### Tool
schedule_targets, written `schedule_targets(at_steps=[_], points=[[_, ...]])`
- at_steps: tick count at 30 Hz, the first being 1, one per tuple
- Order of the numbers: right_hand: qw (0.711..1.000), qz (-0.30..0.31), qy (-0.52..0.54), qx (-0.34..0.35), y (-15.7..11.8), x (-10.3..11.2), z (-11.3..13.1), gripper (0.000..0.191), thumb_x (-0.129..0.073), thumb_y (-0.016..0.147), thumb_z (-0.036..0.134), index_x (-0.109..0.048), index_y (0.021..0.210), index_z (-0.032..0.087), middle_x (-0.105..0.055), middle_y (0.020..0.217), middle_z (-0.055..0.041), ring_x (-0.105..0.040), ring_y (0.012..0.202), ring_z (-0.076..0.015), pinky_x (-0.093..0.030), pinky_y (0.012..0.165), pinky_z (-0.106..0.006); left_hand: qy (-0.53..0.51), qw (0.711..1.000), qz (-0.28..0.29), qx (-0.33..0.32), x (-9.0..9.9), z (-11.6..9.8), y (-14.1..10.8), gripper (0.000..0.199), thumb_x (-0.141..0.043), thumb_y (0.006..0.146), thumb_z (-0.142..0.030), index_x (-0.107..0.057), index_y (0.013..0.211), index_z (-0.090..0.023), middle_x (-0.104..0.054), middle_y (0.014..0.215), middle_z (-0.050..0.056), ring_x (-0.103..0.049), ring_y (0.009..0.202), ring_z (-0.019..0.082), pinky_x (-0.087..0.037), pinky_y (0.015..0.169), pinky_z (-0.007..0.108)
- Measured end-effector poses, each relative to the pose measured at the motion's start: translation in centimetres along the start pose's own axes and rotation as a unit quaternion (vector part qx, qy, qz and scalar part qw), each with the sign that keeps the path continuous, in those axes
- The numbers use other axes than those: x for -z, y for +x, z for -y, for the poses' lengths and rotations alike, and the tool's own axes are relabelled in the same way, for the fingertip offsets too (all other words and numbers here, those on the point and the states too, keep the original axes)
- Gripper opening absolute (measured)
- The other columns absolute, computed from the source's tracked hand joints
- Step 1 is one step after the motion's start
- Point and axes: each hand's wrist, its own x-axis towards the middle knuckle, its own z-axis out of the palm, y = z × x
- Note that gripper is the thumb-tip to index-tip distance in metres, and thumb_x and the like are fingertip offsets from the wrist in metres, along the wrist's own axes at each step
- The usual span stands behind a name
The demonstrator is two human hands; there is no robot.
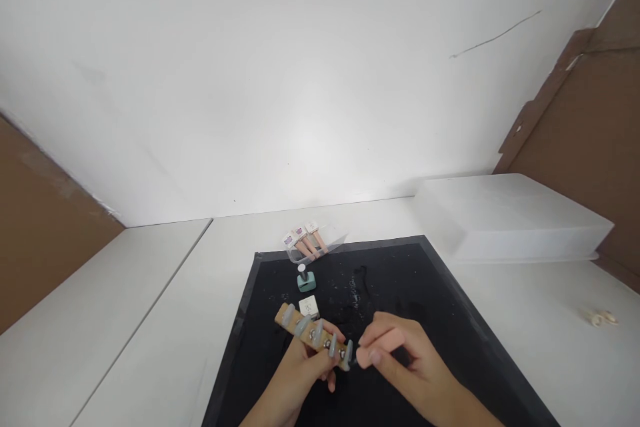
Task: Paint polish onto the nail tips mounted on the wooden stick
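My left hand (pixel 305 363) is closed on a wooden strip (pixel 284 317) that carries several grey-green nail tips (pixel 302 325) on small metal mounts. Between the thumb and fingers of my right hand (pixel 407 360) is a pink-handled tool (pixel 388 341), its dark end close to the nail tip at the strip's right end; whether they touch cannot be made out. Behind the strip sits a small white square item (pixel 309 307). Farther back stands a teal bottle (pixel 307 281) with a white-topped dark cap.
A black mat (pixel 400 293) lies under my hands. At its back edge, a clear tray (pixel 333 238) holds pink sticks with white labelled heads (pixel 313 228). A white box (pixel 520 220) stands right, with small cream rings (pixel 600 317) nearer. Brown panels (pixel 50 213) flank the table.
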Motion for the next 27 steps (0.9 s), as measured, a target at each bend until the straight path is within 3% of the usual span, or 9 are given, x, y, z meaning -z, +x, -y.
schedule_targets(at_steps=[3, 12, 19, 25, 27], points=[[0.999, 0.042, -0.014, -0.03, 0.1, -0.1, 0.4, 0.018, -0.052, 0.089, 0.028, -0.063, 0.077, 0.019, -0.066, 0.069, -0.0043, -0.061, 0.06, -0.0161, -0.048, 0.056, -0.028, -0.012, 1.0, 0.002, 0.001, -0.1, -0.3, 0.0, 0.022, -0.066, 0.064, -0.029, -0.056, 0.079, -0.017, -0.045, 0.062, -0.005, -0.039, 0.054, 0.009, -0.039, 0.049, 0.024], [0.996, -0.071, -0.03, -0.042, -0.1, -0.3, -0.5, 0.025, -0.052, 0.089, 0.032, -0.064, 0.07, 0.021, -0.067, 0.076, -0.0047, -0.063, 0.068, -0.0177, -0.048, 0.053, -0.026, -0.027, 0.999, -0.011, 0.02, 0.0, -0.2, -0.4, 0.023, -0.069, 0.061, -0.03, -0.058, 0.078, -0.018, -0.047, 0.065, -0.004, -0.04, 0.055, 0.009, -0.039, 0.05, 0.024], [1.0, -0.004, 0.013, -0.028, 0.0, -0.2, 0.3, 0.024, -0.054, 0.088, 0.03, -0.064, 0.069, 0.02, -0.068, 0.072, -0.004, -0.063, 0.062, -0.0162, -0.05, 0.057, -0.028, -0.06, 0.998, 0.008, 0.023, 0.0, -0.3, -0.3, 0.02, -0.068, 0.063, -0.025, -0.057, 0.078, -0.017, -0.045, 0.059, -0.006, -0.035, 0.05, 0.006, -0.038, 0.049, 0.023], [0.994, -0.095, -0.006, -0.047, 0.0, -0.3, -0.7, 0.024, -0.054, 0.088, 0.031, -0.067, 0.07, 0.021, -0.068, 0.077, -0.0052, -0.062, 0.067, -0.0176, -0.048, 0.052, -0.026, -0.082, 0.995, 0.007, 0.047, 0.2, -0.3, -0.6, 0.018, -0.067, 0.063, -0.021, -0.058, 0.079, -0.017, -0.044, 0.057, -0.006, -0.033, 0.048, 0.006, -0.038, 0.049, 0.023], [0.994, -0.098, 0.007, -0.044, 0.0, -0.3, -0.6, 0.024, -0.054, 0.088, 0.031, -0.068, 0.07, 0.021, -0.068, 0.076, -0.005, -0.061, 0.065, -0.0172, -0.047, 0.051, -0.026, -0.098, 0.994, 0.007, 0.054, 0.3, -0.4, -0.6, 0.018, -0.067, 0.063, -0.021, -0.058, 0.078, -0.017, -0.044, 0.056, -0.007, -0.032, 0.047, 0.005, -0.037, 0.049, 0.022]])
